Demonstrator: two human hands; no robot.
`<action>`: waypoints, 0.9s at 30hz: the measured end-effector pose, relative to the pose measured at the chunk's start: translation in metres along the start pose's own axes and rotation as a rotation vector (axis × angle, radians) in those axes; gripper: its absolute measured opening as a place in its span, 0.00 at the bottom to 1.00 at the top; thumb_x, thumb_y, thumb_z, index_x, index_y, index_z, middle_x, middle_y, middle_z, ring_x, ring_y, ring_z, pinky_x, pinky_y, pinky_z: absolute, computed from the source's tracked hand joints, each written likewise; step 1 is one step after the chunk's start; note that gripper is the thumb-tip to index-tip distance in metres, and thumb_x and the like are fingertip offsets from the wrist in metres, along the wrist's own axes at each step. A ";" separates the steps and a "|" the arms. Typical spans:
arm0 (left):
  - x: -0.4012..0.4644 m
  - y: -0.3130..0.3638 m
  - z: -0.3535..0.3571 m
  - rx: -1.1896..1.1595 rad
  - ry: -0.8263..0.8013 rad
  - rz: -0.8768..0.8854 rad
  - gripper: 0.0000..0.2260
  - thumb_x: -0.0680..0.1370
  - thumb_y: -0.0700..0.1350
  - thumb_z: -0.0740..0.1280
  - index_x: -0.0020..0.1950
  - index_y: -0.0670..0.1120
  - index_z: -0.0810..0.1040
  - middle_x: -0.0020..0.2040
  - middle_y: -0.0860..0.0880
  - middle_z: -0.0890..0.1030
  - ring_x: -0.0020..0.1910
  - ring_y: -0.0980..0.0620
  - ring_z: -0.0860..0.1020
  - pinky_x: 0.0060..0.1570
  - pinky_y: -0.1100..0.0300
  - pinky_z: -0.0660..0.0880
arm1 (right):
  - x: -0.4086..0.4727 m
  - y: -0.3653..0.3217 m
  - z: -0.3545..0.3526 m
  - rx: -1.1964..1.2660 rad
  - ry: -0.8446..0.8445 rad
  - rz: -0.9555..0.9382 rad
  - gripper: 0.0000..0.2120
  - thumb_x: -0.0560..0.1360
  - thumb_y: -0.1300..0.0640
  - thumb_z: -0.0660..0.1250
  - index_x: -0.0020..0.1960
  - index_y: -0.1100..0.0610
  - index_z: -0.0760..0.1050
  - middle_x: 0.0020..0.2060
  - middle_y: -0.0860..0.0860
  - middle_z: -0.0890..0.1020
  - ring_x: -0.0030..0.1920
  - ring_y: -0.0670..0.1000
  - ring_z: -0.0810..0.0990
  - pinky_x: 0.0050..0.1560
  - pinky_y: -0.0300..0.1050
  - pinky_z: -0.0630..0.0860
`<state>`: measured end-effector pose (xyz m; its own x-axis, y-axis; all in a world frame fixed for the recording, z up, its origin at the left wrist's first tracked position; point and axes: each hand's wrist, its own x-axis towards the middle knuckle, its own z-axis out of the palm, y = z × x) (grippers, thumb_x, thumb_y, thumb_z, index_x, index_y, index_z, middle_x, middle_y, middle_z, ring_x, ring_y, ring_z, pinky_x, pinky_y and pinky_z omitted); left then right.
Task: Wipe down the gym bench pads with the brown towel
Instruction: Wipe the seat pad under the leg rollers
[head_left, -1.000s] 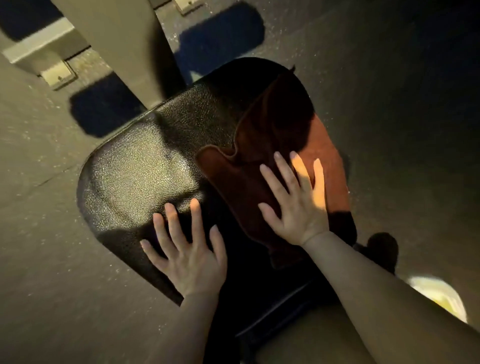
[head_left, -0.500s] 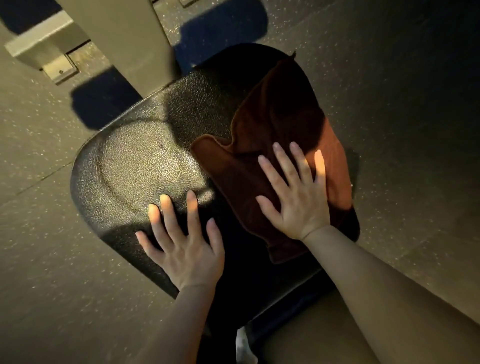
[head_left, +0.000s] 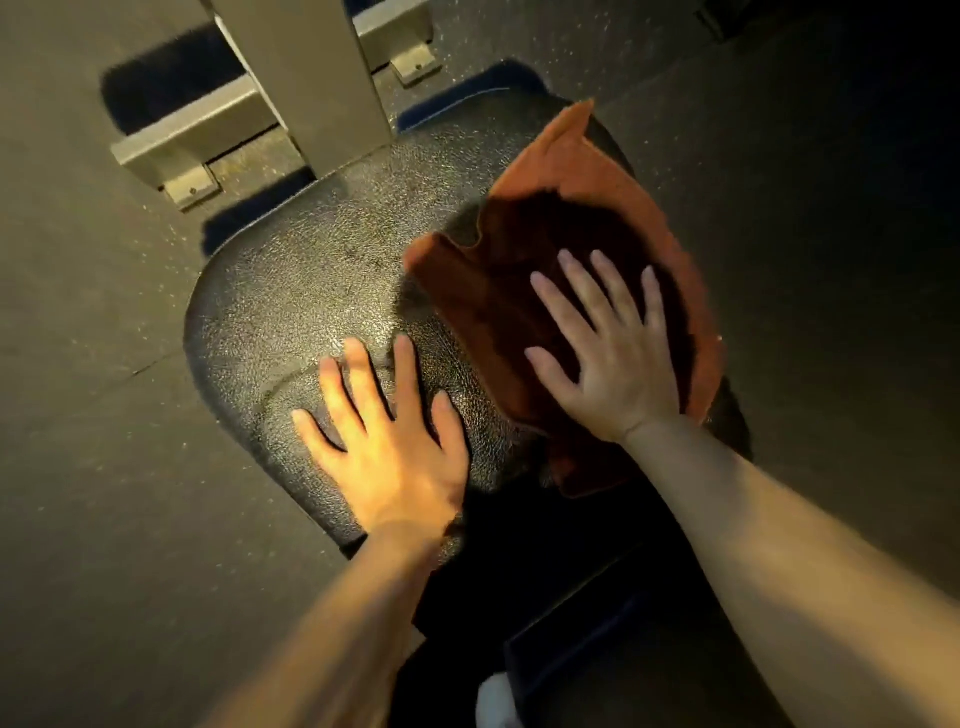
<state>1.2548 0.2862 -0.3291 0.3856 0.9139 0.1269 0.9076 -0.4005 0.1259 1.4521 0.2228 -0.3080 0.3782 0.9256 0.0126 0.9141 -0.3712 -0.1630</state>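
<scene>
Black, pebbled vinyl covers the bench pad (head_left: 311, 291), and everything else sits relative to it. My left hand (head_left: 387, 441) lies flat on the pad's near part, palm down, fingers (head_left: 358, 374) spread and straight, holding nothing. My right hand (head_left: 613, 353) lies flat on the brown towel (head_left: 493, 312), its fingers (head_left: 576, 286) also spread and straight, pressing the cloth against the pad rather than gripping it.

That towel covers the right side of the pad. It is rumpled, with 1 corner sticking up toward the pad's far right edge and its right border hanging over the pad's right rim. Its lit edges look orange, while the middle under my palm is dark brown in shadow. A bare strip of vinyl lies between my 2 hands, which do not touch.

Beyond the far edge of the pad rises a grey metal upright (head_left: 311, 78), with a grey crossbar (head_left: 192, 135) at its foot to the left and bolted foot plates on the speckled rubber floor (head_left: 93, 415). That floor surrounds the pad on the left and right. Nearer to me than the pad, everything falls into deep shadow, and I cannot tell what lies there.
</scene>
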 end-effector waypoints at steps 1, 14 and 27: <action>0.000 0.001 -0.003 -0.002 -0.015 -0.013 0.26 0.80 0.56 0.53 0.77 0.52 0.66 0.78 0.42 0.63 0.78 0.40 0.57 0.72 0.37 0.47 | -0.002 -0.002 -0.003 0.019 -0.019 0.023 0.30 0.79 0.38 0.54 0.77 0.48 0.63 0.77 0.51 0.63 0.77 0.56 0.60 0.73 0.64 0.57; -0.018 -0.059 -0.028 -0.969 0.404 0.041 0.15 0.77 0.44 0.59 0.54 0.40 0.82 0.55 0.43 0.80 0.58 0.49 0.75 0.62 0.51 0.70 | -0.012 -0.158 0.026 -0.062 -0.068 -0.015 0.33 0.77 0.32 0.40 0.80 0.41 0.43 0.80 0.51 0.40 0.79 0.60 0.37 0.72 0.72 0.36; -0.097 -0.085 -0.009 -0.426 0.132 0.554 0.22 0.78 0.54 0.58 0.67 0.46 0.78 0.68 0.43 0.77 0.67 0.39 0.74 0.67 0.39 0.66 | -0.171 -0.111 0.034 0.070 0.029 0.190 0.52 0.62 0.24 0.19 0.80 0.41 0.47 0.80 0.46 0.45 0.80 0.50 0.41 0.75 0.53 0.34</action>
<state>1.1389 0.2311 -0.3431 0.7240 0.5630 0.3985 0.4292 -0.8200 0.3786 1.2813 0.1085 -0.3261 0.5475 0.8368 0.0036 0.8141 -0.5317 -0.2334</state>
